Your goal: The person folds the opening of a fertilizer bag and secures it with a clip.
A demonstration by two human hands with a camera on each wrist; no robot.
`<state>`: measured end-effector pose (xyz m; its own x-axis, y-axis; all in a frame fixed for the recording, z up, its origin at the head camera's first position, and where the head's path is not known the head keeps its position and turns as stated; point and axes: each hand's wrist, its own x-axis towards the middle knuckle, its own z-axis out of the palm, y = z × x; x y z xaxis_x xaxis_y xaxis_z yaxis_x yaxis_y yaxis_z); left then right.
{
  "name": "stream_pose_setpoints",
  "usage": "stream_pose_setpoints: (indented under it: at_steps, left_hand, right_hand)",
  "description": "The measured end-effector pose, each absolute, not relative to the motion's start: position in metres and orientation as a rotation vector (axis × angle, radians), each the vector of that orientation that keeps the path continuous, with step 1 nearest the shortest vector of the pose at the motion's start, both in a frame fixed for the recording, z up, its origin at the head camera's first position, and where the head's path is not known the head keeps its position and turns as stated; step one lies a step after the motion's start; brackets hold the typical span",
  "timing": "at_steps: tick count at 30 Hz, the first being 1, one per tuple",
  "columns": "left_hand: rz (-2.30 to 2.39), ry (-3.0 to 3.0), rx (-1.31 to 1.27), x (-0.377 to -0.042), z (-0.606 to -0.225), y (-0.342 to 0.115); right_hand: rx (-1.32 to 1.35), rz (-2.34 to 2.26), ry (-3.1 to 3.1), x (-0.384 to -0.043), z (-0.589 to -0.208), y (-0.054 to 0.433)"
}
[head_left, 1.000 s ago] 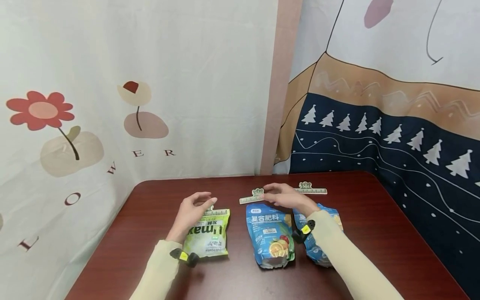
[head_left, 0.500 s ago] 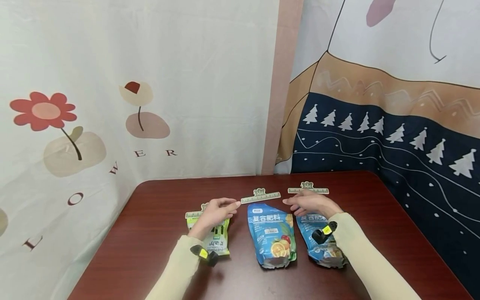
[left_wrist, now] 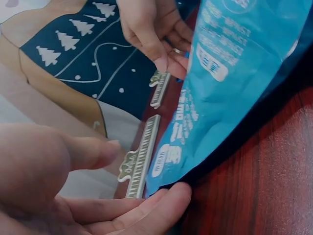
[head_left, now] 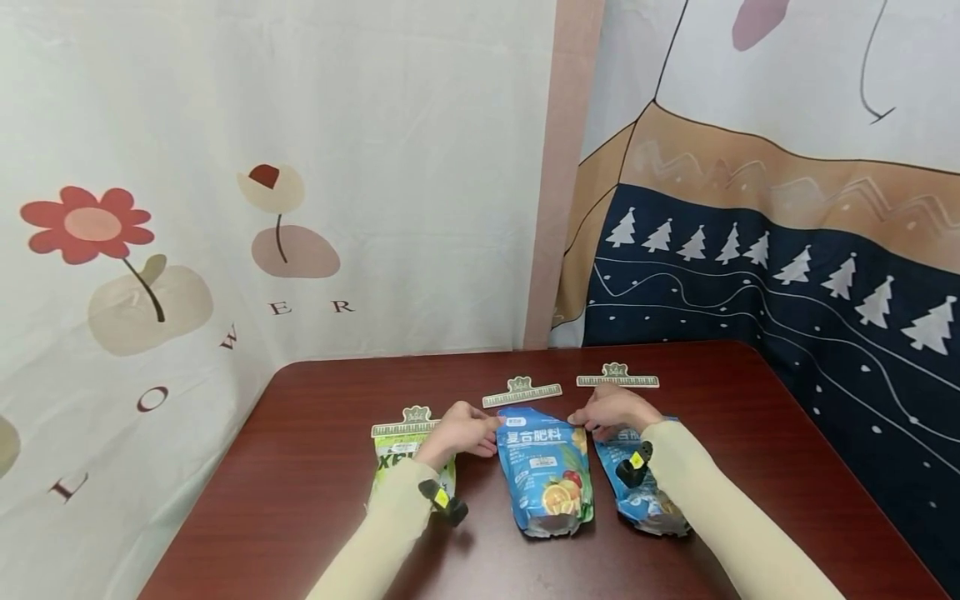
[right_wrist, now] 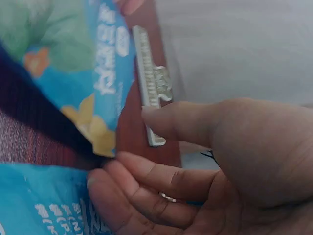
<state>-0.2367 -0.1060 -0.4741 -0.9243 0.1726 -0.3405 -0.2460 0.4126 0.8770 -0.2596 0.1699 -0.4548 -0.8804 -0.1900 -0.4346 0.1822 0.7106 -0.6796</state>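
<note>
Blue pouch: the fertilizer pouch (head_left: 543, 471) lies on the dark red table (head_left: 300, 467) between my 2 hands, its slanted top edge away from me.
Left hand: my left hand (head_left: 467, 429) has its fingertips at the pouch's top left corner, the thumb raised well apart from them, so nothing is pinched.
Right hand: my right hand (head_left: 617, 408) has bent fingers at the top right corner, touching or just beside it; the thumb is apart here too.
Feel: I judge the film soft, smooth and a little slippery, the flat top light, with any weight low in the bulging, crinkled bottom.
Hold: the 2 top corners suit me best, thumb above and fingers below, with a gentle pull.
Loose clips: the middle clip (head_left: 521, 392) lies just past that top edge; the right clip (head_left: 617, 377) lies beyond the second blue pouch (head_left: 641, 500).
Green bag: the green bag (head_left: 397, 450) carries a clip (head_left: 405, 427) across its top.
</note>
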Motion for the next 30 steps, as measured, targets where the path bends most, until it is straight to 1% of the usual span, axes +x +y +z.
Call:
stream_pose_setpoints:
  at_steps: [8, 11, 19, 30]
  left_hand:
    - [1.487, 2.341, -0.090, -0.242, -0.480, -0.098]
    - [1.468, 2.367, -0.138, -0.245, -0.482, -0.095]
    - [1.405, 2.439, -0.231, -0.245, -0.484, -0.088]
    - [1.458, 2.434, -0.215, -0.242, -0.484, -0.088]
  right_hand:
    - [-0.053, -0.891, 2.530, -0.264, -0.458, 0.162]
    - [-0.048, -0.879, 2.533, -0.265, -0.458, 0.162]
    - [-0.024, -0.960, 2.506, -0.266, -0.463, 0.164]
    - [-0.047, -1.060, 2.454, -0.266, -0.470, 0.173]
